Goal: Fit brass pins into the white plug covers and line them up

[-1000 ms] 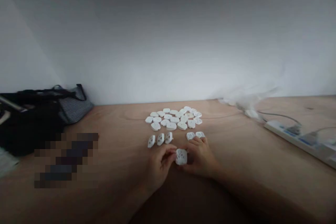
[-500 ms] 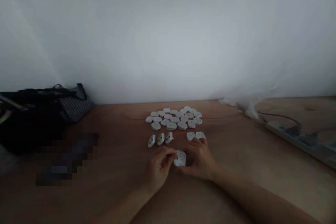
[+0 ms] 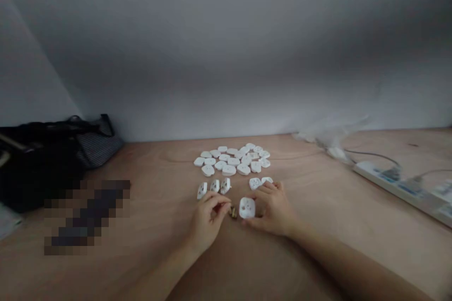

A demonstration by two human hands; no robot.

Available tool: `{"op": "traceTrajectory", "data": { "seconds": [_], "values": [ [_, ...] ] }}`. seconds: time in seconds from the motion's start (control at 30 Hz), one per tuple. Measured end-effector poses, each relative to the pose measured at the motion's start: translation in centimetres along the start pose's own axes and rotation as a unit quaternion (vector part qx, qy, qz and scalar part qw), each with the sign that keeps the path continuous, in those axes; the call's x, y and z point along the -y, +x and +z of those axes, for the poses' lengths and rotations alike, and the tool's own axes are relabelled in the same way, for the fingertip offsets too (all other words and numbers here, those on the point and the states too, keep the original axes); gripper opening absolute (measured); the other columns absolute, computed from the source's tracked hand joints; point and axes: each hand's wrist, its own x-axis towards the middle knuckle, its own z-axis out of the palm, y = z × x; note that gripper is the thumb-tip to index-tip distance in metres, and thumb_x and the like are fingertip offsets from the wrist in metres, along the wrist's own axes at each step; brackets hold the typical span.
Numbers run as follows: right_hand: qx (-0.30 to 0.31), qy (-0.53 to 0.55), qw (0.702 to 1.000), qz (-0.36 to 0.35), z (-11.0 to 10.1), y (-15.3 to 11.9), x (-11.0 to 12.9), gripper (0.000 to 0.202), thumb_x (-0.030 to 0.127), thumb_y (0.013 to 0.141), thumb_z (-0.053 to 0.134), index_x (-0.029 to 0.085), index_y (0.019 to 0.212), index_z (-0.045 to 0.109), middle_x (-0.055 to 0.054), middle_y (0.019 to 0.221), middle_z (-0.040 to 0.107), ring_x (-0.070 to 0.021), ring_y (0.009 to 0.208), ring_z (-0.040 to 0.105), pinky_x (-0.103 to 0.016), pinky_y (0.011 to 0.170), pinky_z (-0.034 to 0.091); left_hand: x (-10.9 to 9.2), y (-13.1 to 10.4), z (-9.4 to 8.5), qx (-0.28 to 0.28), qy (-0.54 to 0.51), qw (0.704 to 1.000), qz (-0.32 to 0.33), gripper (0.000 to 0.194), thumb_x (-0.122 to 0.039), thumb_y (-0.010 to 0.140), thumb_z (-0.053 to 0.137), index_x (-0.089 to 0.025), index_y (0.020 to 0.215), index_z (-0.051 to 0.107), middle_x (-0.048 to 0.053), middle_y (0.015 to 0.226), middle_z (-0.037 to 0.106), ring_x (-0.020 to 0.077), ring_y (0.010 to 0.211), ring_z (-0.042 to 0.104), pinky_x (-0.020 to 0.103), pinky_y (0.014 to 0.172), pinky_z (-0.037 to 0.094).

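Note:
My right hand (image 3: 275, 209) has its thumb and fingers around a white plastic socket shell (image 3: 247, 208), whose inner face with small holes and fittings is turned up. To its left, my left hand (image 3: 209, 216) is closed in a pinch; anything between its fingertips is too small to make out. A few small brass-coloured metal pieces (image 3: 233, 212) lie just by those fingertips. Three white shells (image 3: 214, 186) stand on edge in a row beyond my left hand. Two more white shells (image 3: 254, 183) lie just past my right fingers, one partly covered by them.
A cluster of white shells (image 3: 229, 170) lies farther back on the wooden table (image 3: 158, 207). At the right are a power strip (image 3: 391, 183) with plugs and cords and a clear plastic bag (image 3: 334, 143). A black bag (image 3: 42, 164) and a blurred-out dark object (image 3: 88, 216) occupy the left.
My left hand has drawn back leftward from the white shell, uncovering the brass-coloured pieces. The shell now sits slightly farther right, by my right hand. The view has brightened.

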Motion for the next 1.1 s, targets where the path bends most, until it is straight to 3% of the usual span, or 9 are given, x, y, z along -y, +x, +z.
{"op": "traceTrajectory", "data": {
  "seconds": [0.17,0.27,0.4,0.67,0.83,0.97,1.1],
  "values": [
    [-0.001,-0.008,0.999,0.043,-0.3,0.0,-1.2,0.045,0.051,0.057,0.073,0.024,0.091,0.064,-0.004,0.090,0.067,-0.0249,0.088,0.053,-0.037,0.077,0.026,1.0,0.3,-0.1,0.096,0.053,0.994,-0.010,0.022,-0.014,0.080,0.054,-0.017,0.098,0.067,0.007,0.091,0.060,0.0181,0.079,0.060,0.029,0.072,0.050],
    [0.011,-0.010,0.999,0.034,-0.2,0.0,-1.1,0.044,0.051,0.056,0.074,0.025,0.091,0.064,-0.003,0.088,0.066,-0.0242,0.087,0.053,-0.036,0.076,0.026,1.1,0.5,0.1,0.117,0.085,0.989,0.024,0.028,-0.011,0.083,0.047,-0.018,0.103,0.066,0.007,0.092,0.060,0.0190,0.084,0.059,0.030,0.077,0.049],
    [0.023,-0.011,0.999,0.024,0.0,0.1,-0.9,0.042,0.050,0.058,0.073,0.025,0.090,0.064,-0.003,0.086,0.066,-0.0238,0.087,0.052,-0.036,0.076,0.026,1.1,0.8,0.3,0.132,0.099,0.985,0.050,0.029,-0.010,0.085,0.043,-0.018,0.094,0.069,0.006,0.086,0.058,0.0181,0.080,0.058,0.028,0.072,0.048],
    [0.023,0.008,1.000,0.008,0.3,-0.2,-0.9,0.043,0.050,0.057,0.074,0.026,0.092,0.063,-0.002,0.087,0.066,-0.0233,0.087,0.052,-0.036,0.079,0.026,1.5,0.8,0.1,0.097,0.113,0.987,0.053,0.013,-0.012,0.081,0.050,-0.017,0.076,0.061,0.005,0.085,0.058,0.0191,0.082,0.056,0.031,0.075,0.047],
    [0.021,0.025,0.999,-0.007,0.4,-0.2,-0.8,0.043,0.050,0.058,0.074,0.025,0.092,0.063,-0.002,0.087,0.066,-0.0227,0.087,0.053,-0.036,0.079,0.026,1.1,0.5,0.0,0.030,0.086,0.994,0.053,0.011,-0.015,0.085,0.048,-0.018,0.086,0.058,0.005,0.082,0.062,0.0185,0.079,0.059,0.029,0.071,0.048],
    [0.021,0.028,0.999,-0.016,0.4,-0.3,-0.5,0.046,0.051,0.058,0.073,0.025,0.095,0.063,-0.002,0.088,0.065,-0.0231,0.086,0.053,-0.037,0.078,0.027,0.5,0.3,-0.1,0.019,0.055,0.995,0.080,0.022,-0.017,0.088,0.046,-0.019,0.105,0.060,0.006,0.095,0.064,0.0178,0.088,0.061,0.029,0.077,0.049],
    [0.027,0.044,0.998,-0.030,0.6,-0.3,-0.1,0.048,0.052,0.059,0.073,0.027,0.098,0.062,-0.001,0.089,0.066,-0.0231,0.087,0.053,-0.037,0.080,0.027,-0.3,0.2,-0.3,0.008,0.019,0.995,0.095,0.020,-0.018,0.088,0.048,-0.019,0.100,0.064,0.005,0.088,0.065,0.0158,0.082,0.063,0.026,0.074,0.051]
  ]
}}
